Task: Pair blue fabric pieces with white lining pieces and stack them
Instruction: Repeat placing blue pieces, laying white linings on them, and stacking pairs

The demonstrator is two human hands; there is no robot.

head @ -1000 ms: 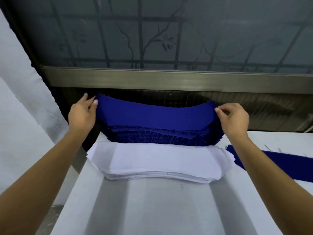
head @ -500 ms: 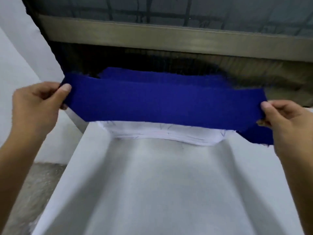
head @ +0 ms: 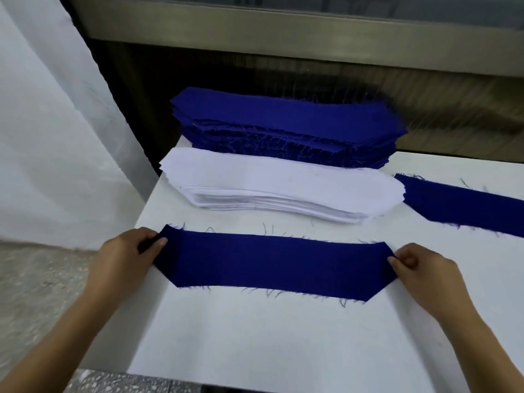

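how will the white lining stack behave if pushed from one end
The white lining stack would probably shear rather than slide whole: its thin layers are fanned at the front edge. Each sheet looks thin, so likely floppy and light.

A stack of white lining pieces lies flat, its layers showing along the near edge. Right behind it sits a taller stack of blue fabric pieces with frayed edges. In front of the white stack, apart from it, a single blue piece lies spread flat, its angled ends pinched by the left hand and right hand. Another blue piece lies just right of the white stack.
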